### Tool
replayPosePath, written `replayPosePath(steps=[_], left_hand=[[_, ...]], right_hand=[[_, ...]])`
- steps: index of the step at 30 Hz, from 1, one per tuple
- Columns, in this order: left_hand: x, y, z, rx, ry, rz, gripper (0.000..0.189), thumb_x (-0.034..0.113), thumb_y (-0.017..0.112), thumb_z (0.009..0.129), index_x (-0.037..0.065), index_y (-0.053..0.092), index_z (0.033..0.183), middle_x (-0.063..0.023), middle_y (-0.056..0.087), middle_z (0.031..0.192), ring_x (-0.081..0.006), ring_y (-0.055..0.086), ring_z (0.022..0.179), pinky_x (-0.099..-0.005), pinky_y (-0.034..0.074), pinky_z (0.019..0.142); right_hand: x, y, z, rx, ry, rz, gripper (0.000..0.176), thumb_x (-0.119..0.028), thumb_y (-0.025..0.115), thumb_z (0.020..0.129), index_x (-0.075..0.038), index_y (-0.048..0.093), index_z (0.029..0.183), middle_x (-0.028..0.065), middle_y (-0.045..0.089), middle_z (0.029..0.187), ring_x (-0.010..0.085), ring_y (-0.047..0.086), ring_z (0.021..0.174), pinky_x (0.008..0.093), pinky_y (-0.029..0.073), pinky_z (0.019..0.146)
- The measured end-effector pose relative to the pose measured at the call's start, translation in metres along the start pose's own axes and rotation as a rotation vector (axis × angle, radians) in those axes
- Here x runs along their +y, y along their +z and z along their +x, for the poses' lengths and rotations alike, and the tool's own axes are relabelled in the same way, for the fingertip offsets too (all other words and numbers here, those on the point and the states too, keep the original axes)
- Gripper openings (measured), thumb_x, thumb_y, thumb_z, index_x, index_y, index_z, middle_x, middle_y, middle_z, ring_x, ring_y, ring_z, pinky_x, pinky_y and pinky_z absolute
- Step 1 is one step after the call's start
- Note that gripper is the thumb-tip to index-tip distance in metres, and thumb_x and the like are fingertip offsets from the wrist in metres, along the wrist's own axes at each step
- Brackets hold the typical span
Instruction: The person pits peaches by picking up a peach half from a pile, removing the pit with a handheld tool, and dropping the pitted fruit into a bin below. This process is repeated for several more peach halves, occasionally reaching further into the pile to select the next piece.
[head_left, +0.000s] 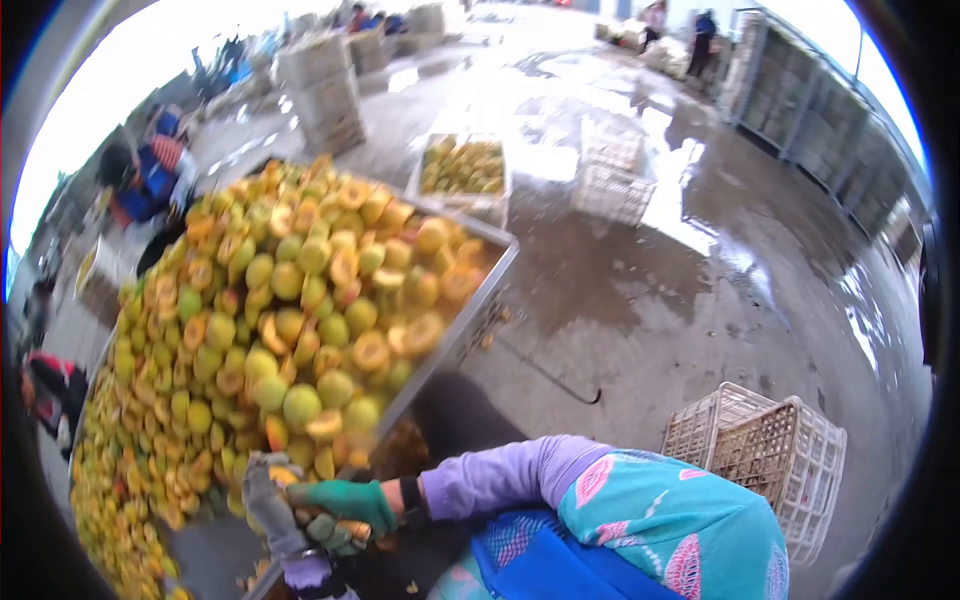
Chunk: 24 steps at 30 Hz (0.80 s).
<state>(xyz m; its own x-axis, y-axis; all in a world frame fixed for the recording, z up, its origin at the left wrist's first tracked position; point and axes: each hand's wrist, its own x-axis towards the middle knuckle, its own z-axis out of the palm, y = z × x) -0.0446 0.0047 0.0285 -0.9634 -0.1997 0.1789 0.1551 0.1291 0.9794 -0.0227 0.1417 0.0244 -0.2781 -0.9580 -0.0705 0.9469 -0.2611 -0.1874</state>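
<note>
My left hand (pixel 268 505), in a grey glove, is closed at the near edge of the fruit table. Its fingers are round a small orange-yellow piece of fruit, apparently peach (pixel 284 477), mostly hidden by the gloves. Against it lies my right hand (pixel 345 508), in a green glove below a purple sleeve. This hand is wrapped round a tool whose light wooden handle end (pixel 356 530) pokes out; its working end is hidden. Just beyond both hands spreads a heap of yellow-green peaches (pixel 300 405), whole and halved.
A metal rim (pixel 450 340) borders the fruit table. Beyond it stands a crate of fruit (pixel 462 170) and a white crate (pixel 615 175) on the wet floor. More white crates (pixel 765 445) sit at right. A hooked rod (pixel 550 370) lies nearby. A co-worker (pixel 150 180) bends at left.
</note>
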Motion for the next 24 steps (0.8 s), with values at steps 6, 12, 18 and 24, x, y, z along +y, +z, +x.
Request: replayPosePath(steps=[6,12,18,24], left_hand=[[0.016,0.012,0.016,-0.335,-0.097,-0.008,0.032,0.035,0.047,0.097,0.006,0.057,0.088,-0.0058,0.058,0.068,-0.0128,0.052,0.055,-0.0246,0.042,0.052],[0.037,0.027,-0.006,-0.240,0.076,-0.048,0.027,0.024,0.046,0.095,0.003,0.058,0.084,-0.0059,0.060,0.071,-0.0130,0.054,0.057,-0.0235,0.043,0.054],[0.039,0.016,-0.017,-0.203,0.157,0.028,0.015,0.014,0.050,0.089,0.003,0.058,0.082,-0.0036,0.059,0.070,-0.0123,0.055,0.060,-0.0243,0.044,0.054],[0.000,-0.032,-0.036,-0.283,-0.011,0.207,0.015,0.012,0.053,0.094,0.000,0.063,0.093,-0.0074,0.063,0.083,-0.0165,0.058,0.075,-0.0254,0.046,0.068]], right_hand=[[-0.016,-0.001,-0.019,0.164,0.014,-0.138,0.045,-0.053,0.044,0.096,-0.014,0.050,0.074,-0.0005,0.053,0.055,0.0091,0.044,0.036,0.0232,0.038,0.032],[0.004,0.016,-0.020,0.219,-0.191,-0.217,0.042,-0.051,0.046,0.096,-0.016,0.050,0.073,-0.0037,0.042,0.049,0.0081,0.039,0.035,0.0226,0.034,0.033],[0.018,0.005,-0.018,-0.032,-0.167,0.001,0.043,-0.054,0.045,0.094,-0.015,0.051,0.076,-0.0035,0.047,0.051,0.0111,0.042,0.035,0.0273,0.035,0.032],[0.052,0.008,-0.012,0.352,-0.037,-0.143,0.044,-0.056,0.049,0.091,-0.014,0.051,0.075,-0.0018,0.049,0.055,0.0154,0.047,0.042,0.0311,0.037,0.037]])
